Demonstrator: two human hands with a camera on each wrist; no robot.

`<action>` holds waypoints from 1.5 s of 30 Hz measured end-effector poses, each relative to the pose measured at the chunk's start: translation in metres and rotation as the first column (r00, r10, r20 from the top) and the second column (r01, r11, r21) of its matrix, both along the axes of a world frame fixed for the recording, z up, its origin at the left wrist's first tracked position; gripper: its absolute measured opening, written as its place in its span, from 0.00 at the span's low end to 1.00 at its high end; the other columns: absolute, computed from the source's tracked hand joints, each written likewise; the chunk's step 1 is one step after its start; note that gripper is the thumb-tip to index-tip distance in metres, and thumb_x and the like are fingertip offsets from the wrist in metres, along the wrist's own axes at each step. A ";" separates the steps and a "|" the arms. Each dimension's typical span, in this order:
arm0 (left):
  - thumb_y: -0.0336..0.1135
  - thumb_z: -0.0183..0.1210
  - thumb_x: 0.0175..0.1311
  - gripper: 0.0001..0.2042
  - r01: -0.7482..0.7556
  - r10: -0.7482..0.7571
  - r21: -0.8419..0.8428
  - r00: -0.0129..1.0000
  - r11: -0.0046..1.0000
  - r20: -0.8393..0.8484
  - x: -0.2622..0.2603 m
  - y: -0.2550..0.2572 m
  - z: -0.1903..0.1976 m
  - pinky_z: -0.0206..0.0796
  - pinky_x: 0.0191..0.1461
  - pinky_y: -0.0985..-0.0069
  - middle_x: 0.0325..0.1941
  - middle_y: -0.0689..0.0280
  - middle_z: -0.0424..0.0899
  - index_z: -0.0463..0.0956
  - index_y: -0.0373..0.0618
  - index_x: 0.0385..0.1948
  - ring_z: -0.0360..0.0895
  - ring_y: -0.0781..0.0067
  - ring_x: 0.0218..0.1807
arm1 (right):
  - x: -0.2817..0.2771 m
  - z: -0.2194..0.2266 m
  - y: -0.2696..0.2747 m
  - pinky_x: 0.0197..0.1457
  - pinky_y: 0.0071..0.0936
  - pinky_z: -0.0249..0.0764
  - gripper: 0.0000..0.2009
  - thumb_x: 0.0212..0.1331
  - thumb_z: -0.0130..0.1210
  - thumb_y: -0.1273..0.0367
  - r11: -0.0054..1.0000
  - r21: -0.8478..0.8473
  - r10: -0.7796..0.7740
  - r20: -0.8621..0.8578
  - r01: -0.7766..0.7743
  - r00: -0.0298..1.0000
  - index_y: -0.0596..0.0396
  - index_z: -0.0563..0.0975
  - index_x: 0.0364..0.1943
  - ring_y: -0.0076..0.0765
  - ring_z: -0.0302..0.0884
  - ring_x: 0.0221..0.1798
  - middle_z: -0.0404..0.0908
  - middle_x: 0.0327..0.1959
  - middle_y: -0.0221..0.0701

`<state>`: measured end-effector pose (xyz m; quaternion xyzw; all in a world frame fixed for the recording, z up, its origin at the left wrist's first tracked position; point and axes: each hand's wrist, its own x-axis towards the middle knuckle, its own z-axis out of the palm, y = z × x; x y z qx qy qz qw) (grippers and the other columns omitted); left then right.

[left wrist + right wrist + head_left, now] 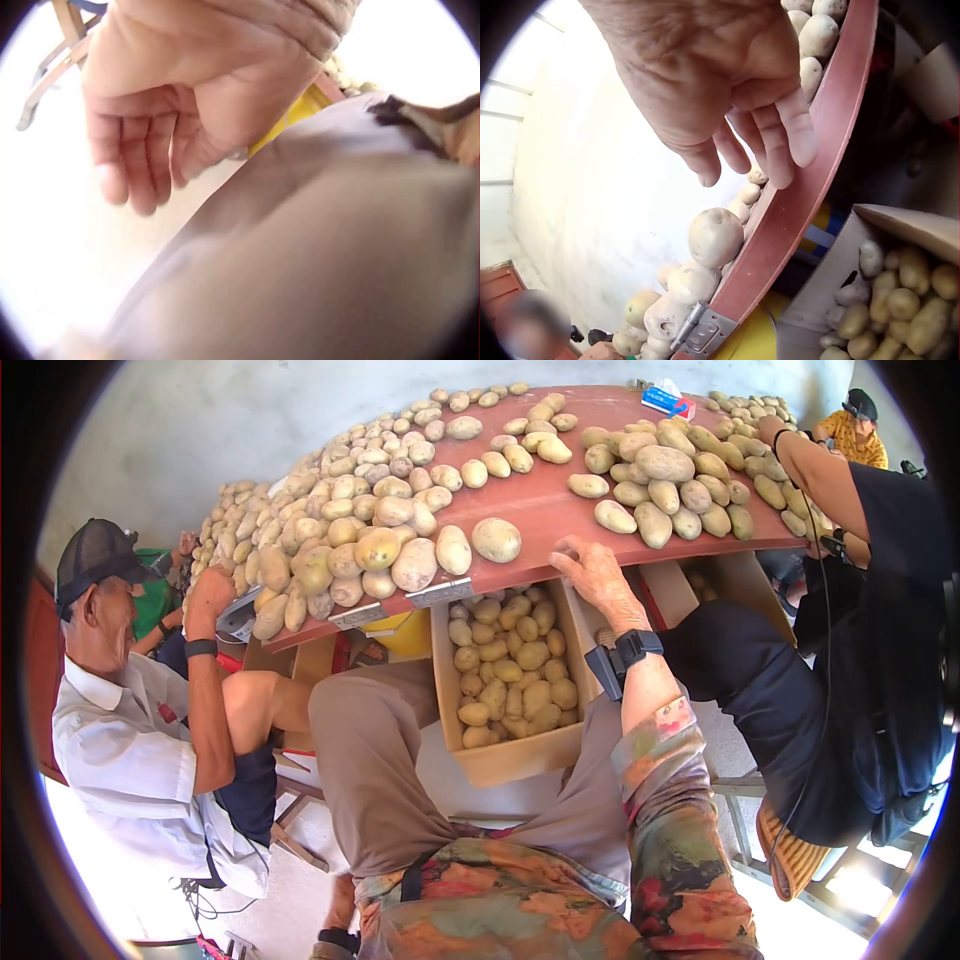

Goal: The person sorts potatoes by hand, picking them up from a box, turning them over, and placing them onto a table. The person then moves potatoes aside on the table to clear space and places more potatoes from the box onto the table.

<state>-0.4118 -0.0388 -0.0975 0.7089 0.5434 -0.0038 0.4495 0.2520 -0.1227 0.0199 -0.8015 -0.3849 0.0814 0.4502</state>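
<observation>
Near the front edge of the red table (545, 510), the right hand (597, 582) hovers with relaxed, slightly bent fingers and holds nothing. A lone potato (496, 540) lies on the table to its left, and a pile of potatoes (664, 464) sits beyond it. In the right wrist view the same hand (720, 90) hangs above the table edge, with the single potato (715, 237) below. Low beside the trousered leg, the left hand (202, 90) hangs empty, its fingers loosely curved; in the head view it is mostly hidden by the leg and clothing.
A cardboard box (520, 762) of potatoes stands between the knees, under the table edge. A yellow bucket (405, 634) is left of it. Seated people flank both sides, a white shirt (130, 750) at left and dark clothes (790, 680) at right. A tissue pack (668, 402) lies far back.
</observation>
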 end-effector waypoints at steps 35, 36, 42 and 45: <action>0.36 0.56 0.55 0.09 0.919 -0.898 0.390 0.215 0.054 -0.384 0.412 -0.022 -0.027 0.71 0.41 0.63 0.29 0.55 0.83 0.80 0.43 0.30 0.82 0.56 0.36 | -0.109 0.019 0.002 0.42 0.40 0.73 0.09 0.54 0.55 0.67 0.938 -0.180 0.345 0.377 -0.297 0.860 0.56 0.72 0.35 0.45 0.79 0.39 0.77 0.33 0.38; 0.35 0.54 0.55 0.08 0.886 -0.902 0.462 0.230 0.039 -0.366 0.414 -0.020 -0.034 0.71 0.40 0.63 0.28 0.56 0.84 0.81 0.44 0.29 0.83 0.58 0.35 | -0.108 0.020 0.002 0.42 0.40 0.73 0.09 0.54 0.55 0.67 0.936 -0.195 0.347 0.368 -0.294 0.863 0.56 0.72 0.35 0.45 0.79 0.39 0.77 0.32 0.38; 0.50 0.52 0.59 0.26 0.928 -0.828 0.031 0.348 0.372 -0.440 0.434 -0.035 -0.007 0.56 0.66 0.63 0.61 0.52 0.70 0.68 0.50 0.58 0.64 0.54 0.65 | -0.113 0.029 -0.007 0.42 0.39 0.74 0.05 0.52 0.52 0.72 0.961 -0.125 0.276 0.385 -0.247 0.881 0.55 0.75 0.31 0.44 0.80 0.38 0.79 0.30 0.38; 0.54 0.52 0.59 0.29 0.867 -0.790 -0.099 0.390 0.488 -0.473 0.450 -0.054 0.056 0.54 0.68 0.64 0.64 0.53 0.67 0.65 0.51 0.62 0.61 0.55 0.68 | -0.109 0.029 -0.007 0.41 0.42 0.72 0.09 0.54 0.55 0.67 0.943 -0.160 0.332 0.344 -0.293 0.878 0.56 0.73 0.36 0.46 0.78 0.39 0.77 0.33 0.39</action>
